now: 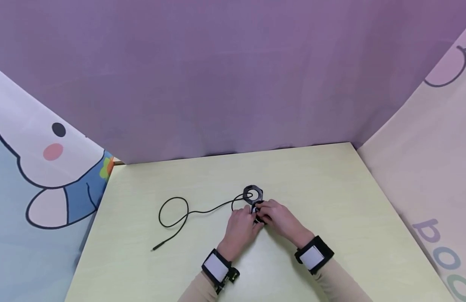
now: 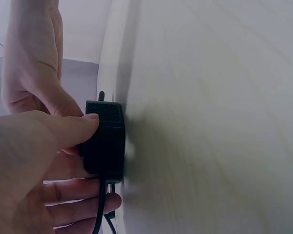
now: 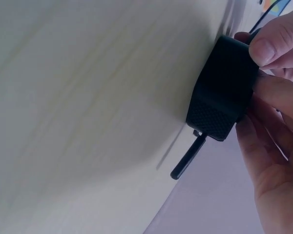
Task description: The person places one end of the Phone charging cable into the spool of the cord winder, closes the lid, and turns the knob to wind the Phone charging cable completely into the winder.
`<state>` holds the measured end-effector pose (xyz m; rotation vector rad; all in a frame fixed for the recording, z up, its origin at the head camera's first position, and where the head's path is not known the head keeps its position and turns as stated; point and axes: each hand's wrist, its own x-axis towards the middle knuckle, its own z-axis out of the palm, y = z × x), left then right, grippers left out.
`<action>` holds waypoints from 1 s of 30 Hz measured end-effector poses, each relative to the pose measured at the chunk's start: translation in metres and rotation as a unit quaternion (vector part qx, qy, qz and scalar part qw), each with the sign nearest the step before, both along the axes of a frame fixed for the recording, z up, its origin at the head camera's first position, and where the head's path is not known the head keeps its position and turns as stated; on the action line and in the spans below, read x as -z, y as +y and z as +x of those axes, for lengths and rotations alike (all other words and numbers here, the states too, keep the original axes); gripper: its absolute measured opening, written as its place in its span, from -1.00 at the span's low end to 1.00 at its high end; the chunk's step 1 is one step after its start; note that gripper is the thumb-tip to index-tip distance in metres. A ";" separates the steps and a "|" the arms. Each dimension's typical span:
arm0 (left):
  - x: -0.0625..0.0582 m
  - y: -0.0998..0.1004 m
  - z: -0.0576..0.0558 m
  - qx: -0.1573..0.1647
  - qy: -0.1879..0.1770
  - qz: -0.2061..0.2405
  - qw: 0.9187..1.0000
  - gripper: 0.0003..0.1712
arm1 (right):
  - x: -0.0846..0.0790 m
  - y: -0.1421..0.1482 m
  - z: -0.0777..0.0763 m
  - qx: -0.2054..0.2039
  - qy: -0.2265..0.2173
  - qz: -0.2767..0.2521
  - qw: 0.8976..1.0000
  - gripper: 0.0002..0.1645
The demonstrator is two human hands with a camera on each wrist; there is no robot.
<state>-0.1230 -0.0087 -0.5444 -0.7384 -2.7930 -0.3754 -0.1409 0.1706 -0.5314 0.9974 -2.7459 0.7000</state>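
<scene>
Both hands work on a black, boxy device at the table's middle. In the left wrist view my left hand (image 2: 19, 151) lays its thumb on the side of this black device (image 2: 103, 151), fingers behind it. The fingertips of my right hand (image 3: 273, 146) grip its edge from the other side. A short black rod (image 3: 188, 158) sticks out at one end, beside a textured patch. Just beyond the hands in the head view lies a dark hexagonal ring (image 1: 260, 195). My left hand (image 1: 238, 228) and right hand (image 1: 282, 218) nearly meet, hiding most of the device.
A thin black cable (image 1: 178, 197) runs left from the hexagonal ring, makes a loop on the pale table (image 1: 312, 176) and ends in a black plug (image 1: 159, 245). A purple panel (image 1: 233, 84) stands behind the table, with printed panels left and right.
</scene>
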 end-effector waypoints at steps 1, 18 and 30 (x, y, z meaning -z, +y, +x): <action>0.000 0.000 0.000 0.000 0.000 0.001 1.000 -0.64 | 0.000 0.000 0.000 0.000 0.001 -0.001 1.000 -0.82; 0.013 -0.003 0.003 -0.018 -0.010 0.037 0.999 -0.50 | 0.001 -0.002 0.003 0.013 0.000 -0.002 1.000 -0.83; 0.014 0.007 -0.003 -0.053 -0.026 0.038 0.998 -0.02 | 0.001 -0.001 0.002 0.012 0.004 -0.008 1.000 -0.85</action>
